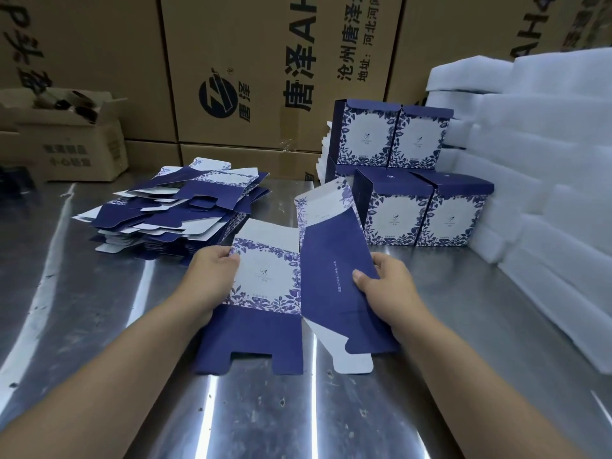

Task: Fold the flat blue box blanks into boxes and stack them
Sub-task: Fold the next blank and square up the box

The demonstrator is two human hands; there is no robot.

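Both hands, L hand [212, 276] & R hand [387, 286], grip box blank [268, 286] edges.

head: worn on head | faces forward-down | close over steel table [258, 409] | single view

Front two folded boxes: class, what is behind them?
Two more folded boxes rise behind them, brown cartons beyond. What those rear boxes stand on is hidden by the front pair.
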